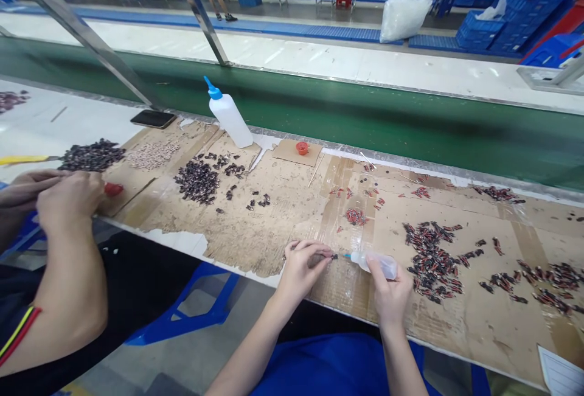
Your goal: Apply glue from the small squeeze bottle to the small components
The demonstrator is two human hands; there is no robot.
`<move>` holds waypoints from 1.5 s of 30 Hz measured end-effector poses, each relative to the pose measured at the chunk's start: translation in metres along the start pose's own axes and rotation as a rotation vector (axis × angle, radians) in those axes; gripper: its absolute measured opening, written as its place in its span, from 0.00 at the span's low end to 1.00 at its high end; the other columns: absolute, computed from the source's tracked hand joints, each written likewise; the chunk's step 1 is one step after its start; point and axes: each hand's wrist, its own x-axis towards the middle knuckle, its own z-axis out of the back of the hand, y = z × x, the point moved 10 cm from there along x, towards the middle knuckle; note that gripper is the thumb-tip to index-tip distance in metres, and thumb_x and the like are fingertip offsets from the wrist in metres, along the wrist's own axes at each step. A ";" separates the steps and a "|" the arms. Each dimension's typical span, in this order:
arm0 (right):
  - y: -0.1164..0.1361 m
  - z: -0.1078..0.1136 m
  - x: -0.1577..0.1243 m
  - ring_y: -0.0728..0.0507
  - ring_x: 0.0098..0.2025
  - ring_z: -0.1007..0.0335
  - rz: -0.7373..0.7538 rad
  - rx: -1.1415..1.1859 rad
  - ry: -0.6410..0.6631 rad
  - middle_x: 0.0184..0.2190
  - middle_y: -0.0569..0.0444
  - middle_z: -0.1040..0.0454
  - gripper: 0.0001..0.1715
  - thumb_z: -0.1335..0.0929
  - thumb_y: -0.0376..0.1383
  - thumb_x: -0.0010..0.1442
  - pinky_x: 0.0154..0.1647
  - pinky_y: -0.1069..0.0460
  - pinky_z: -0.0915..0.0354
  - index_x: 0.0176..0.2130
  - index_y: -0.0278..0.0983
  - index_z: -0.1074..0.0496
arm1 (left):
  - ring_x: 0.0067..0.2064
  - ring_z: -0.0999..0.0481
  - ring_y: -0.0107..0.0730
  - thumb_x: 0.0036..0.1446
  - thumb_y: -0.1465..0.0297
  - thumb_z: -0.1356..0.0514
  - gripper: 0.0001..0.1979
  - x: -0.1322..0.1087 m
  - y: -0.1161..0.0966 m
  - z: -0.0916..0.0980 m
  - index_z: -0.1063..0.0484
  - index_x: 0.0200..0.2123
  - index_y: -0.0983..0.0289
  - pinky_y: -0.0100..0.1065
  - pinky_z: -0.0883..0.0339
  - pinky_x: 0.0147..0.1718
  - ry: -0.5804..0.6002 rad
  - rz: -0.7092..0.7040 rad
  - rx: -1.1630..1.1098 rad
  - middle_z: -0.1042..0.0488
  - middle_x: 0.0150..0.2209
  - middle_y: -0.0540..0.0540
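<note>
My left hand [302, 268] is closed in a pinch on a tiny dark part [334, 256], held just above the cardboard-covered bench [283, 213]. My right hand [387, 289] is wrapped round a small clear squeeze bottle [376, 263]. The bottle's blue nozzle points left and nearly touches the part. A large heap of small red-and-black parts [431, 259] lies just right of my right hand. A smaller cluster of red parts [356, 216] sits beyond my hands.
A co-worker's hands [55, 198] work at the left near piles of dark parts [91, 156]. Farther back are another dark pile [198, 180], a white bottle with a blue tip [229, 117], a red cap [302, 148], a phone [152, 118] and a green conveyor belt [365, 116].
</note>
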 end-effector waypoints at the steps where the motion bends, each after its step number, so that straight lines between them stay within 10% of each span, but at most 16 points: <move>1: -0.002 0.005 0.001 0.43 0.25 0.29 -0.004 0.034 -0.033 0.22 0.51 0.23 0.17 0.26 0.46 0.47 0.26 0.50 0.32 0.25 0.33 0.25 | 0.46 0.23 0.42 0.54 0.72 0.36 0.05 0.000 -0.001 0.000 0.23 0.34 0.57 0.52 0.46 0.54 0.007 0.005 0.000 0.18 0.36 0.52; 6: 0.001 0.023 0.006 0.40 0.36 0.24 0.066 0.146 -0.154 0.35 0.47 0.22 0.23 0.24 0.43 0.45 0.39 0.46 0.29 0.38 0.34 0.28 | 0.49 0.26 0.46 0.52 0.69 0.33 0.05 0.010 -0.013 0.002 0.22 0.34 0.55 0.52 0.44 0.51 0.080 0.000 0.026 0.18 0.38 0.52; 15: 0.007 0.010 0.008 0.38 0.51 0.27 0.207 0.001 -0.051 0.44 0.43 0.24 0.26 0.25 0.41 0.49 0.56 0.37 0.37 0.40 0.40 0.43 | 0.45 0.30 0.45 0.59 0.70 0.38 0.04 0.038 -0.039 -0.003 0.22 0.34 0.59 0.48 0.43 0.48 -0.141 -0.121 0.330 0.21 0.37 0.55; 22: 0.077 0.027 -0.066 0.46 0.37 0.28 0.925 -0.142 -0.319 0.37 0.54 0.28 0.29 0.23 0.25 0.45 0.36 0.50 0.30 0.43 0.40 0.36 | 0.45 0.31 0.42 0.60 0.75 0.41 0.05 0.036 -0.041 -0.011 0.26 0.32 0.62 0.43 0.41 0.44 -0.106 -0.169 0.375 0.23 0.36 0.55; 31: 0.012 -0.037 -0.041 0.43 0.35 0.24 0.187 -0.045 0.073 0.34 0.47 0.22 0.15 0.31 0.45 0.59 0.37 0.47 0.27 0.37 0.35 0.26 | 0.43 0.28 0.37 0.65 0.73 0.46 0.09 -0.026 -0.073 0.018 0.27 0.35 0.61 0.38 0.38 0.43 -0.310 -0.451 0.217 0.24 0.33 0.53; 45: -0.006 -0.040 -0.032 0.42 0.38 0.22 0.016 0.060 0.152 0.39 0.44 0.21 0.19 0.31 0.50 0.57 0.39 0.48 0.25 0.34 0.35 0.25 | 0.43 0.26 0.40 0.62 0.74 0.43 0.09 -0.019 -0.034 -0.001 0.23 0.35 0.60 0.42 0.28 0.42 -0.295 -0.315 0.069 0.22 0.37 0.56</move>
